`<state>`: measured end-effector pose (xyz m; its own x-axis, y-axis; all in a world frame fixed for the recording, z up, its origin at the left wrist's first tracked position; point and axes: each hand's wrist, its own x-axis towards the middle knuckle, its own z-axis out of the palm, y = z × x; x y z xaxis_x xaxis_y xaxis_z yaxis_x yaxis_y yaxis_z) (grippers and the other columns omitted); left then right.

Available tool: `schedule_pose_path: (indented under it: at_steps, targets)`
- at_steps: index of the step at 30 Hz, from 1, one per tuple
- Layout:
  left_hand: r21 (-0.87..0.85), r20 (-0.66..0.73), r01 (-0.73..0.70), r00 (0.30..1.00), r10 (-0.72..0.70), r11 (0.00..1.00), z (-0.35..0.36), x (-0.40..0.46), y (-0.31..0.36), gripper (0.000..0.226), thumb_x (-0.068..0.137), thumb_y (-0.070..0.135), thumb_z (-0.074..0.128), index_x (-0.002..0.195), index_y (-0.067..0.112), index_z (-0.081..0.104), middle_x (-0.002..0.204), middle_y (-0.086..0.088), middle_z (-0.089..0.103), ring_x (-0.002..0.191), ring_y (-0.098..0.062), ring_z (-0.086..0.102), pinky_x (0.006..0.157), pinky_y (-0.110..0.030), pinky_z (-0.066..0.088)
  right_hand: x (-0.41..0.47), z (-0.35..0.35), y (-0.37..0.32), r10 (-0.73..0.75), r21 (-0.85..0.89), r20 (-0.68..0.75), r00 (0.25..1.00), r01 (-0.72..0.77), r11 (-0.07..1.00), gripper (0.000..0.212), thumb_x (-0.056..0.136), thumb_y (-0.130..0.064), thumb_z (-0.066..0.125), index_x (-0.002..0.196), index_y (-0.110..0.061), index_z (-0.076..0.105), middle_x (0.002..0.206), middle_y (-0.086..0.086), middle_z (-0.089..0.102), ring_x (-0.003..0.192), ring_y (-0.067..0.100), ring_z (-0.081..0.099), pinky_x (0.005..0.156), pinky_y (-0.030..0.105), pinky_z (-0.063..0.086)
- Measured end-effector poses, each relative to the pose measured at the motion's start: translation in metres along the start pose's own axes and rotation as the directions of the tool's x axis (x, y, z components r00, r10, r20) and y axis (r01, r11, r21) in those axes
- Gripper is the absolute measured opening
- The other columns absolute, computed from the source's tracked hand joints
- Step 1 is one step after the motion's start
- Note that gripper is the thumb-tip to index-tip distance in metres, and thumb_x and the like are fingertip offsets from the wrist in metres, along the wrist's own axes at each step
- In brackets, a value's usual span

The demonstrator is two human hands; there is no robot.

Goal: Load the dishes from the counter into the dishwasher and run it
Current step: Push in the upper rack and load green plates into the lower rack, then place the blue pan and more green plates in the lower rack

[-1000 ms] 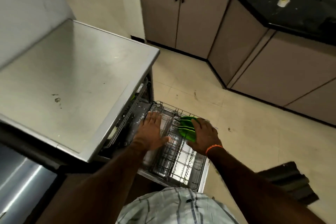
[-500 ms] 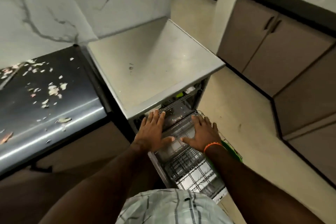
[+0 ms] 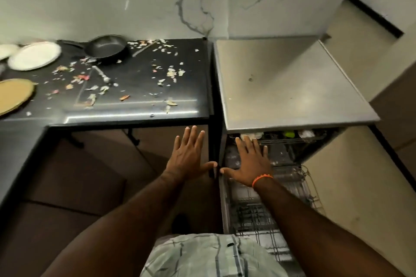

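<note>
Over the open dishwasher (image 3: 292,101), both hands flat, fingers spread, empty: left hand (image 3: 188,155) beside it, right hand (image 3: 252,159) above the rack (image 3: 299,189). Pan (image 3: 105,48) and plate (image 3: 33,55) wait on the worktop (image 3: 146,87). Mid-load, I'd say; next needs a reach left for a dish.

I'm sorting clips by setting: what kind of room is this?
Most likely a home kitchen: an open dishwasher with its lower rack pulled out, and a black counter bearing a frying pan and a white plate.
</note>
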<state>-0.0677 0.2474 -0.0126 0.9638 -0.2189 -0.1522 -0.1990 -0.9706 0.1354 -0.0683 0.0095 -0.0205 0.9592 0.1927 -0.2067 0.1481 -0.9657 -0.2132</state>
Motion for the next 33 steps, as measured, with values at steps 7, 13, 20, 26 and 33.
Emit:
schedule_pose_path:
  at_steps: [7,13,20,26,33]
  targets:
    - [-0.042,-0.046,0.196,0.979,-0.198,0.98,-0.016,-0.032,-0.086,0.117,0.08,0.089,0.034,0.161,0.015,-0.008,0.167,-0.013,-0.019,0.152,-0.03,-0.025,0.124,-0.056,-0.001,0.048,0.006,-0.092,-0.176,-0.074,-0.004,0.984,0.175,0.982,0.121,0.065,-0.096,0.038,0.16,-0.032,0.0,0.17,0.001,-0.003,0.155,0.028,-0.007,0.122,0.061,-0.001]
    - [-0.084,-0.057,0.279,0.957,-0.284,0.957,-0.026,-0.05,-0.16,0.115,0.083,0.087,0.037,0.161,0.016,-0.009,0.167,-0.012,-0.02,0.151,-0.029,-0.025,0.125,-0.054,-0.003,0.082,0.014,-0.168,-0.254,-0.109,-0.007,0.967,0.252,0.962,0.12,0.066,-0.096,0.034,0.161,-0.03,0.001,0.169,0.002,-0.002,0.155,0.029,-0.007,0.122,0.06,-0.001]
    - [-0.086,-0.058,0.321,0.944,-0.326,0.943,-0.041,-0.051,-0.249,0.113,0.084,0.087,0.034,0.161,0.017,-0.01,0.166,-0.01,-0.022,0.15,-0.027,-0.027,0.125,-0.051,-0.006,0.13,0.02,-0.245,-0.286,-0.1,-0.04,0.957,0.281,0.954,0.114,0.069,-0.095,0.03,0.16,-0.032,0.002,0.169,0.001,0.001,0.155,0.028,-0.003,0.123,0.059,0.002]
    - [-0.101,-0.071,0.35,0.931,-0.358,0.931,-0.055,-0.036,-0.304,0.112,0.084,0.087,0.032,0.161,0.018,-0.01,0.166,-0.009,-0.023,0.151,-0.026,-0.026,0.125,-0.053,-0.002,0.167,0.018,-0.288,-0.308,-0.091,-0.067,0.949,0.301,0.949,0.112,0.069,-0.091,0.03,0.16,-0.031,0.005,0.169,0.001,0.005,0.154,0.03,0.002,0.123,0.059,0.005]
    - [-0.156,-0.135,0.395,0.9,-0.415,0.905,-0.082,0.015,-0.357,0.112,0.083,0.085,0.038,0.161,0.016,-0.004,0.168,-0.008,-0.016,0.154,-0.026,-0.017,0.125,-0.054,0.003,0.241,0.001,-0.33,-0.362,-0.085,-0.122,0.924,0.354,0.931,0.114,0.072,-0.089,0.041,0.16,-0.024,0.009,0.167,0.001,0.014,0.153,0.028,0.013,0.122,0.056,0.014]
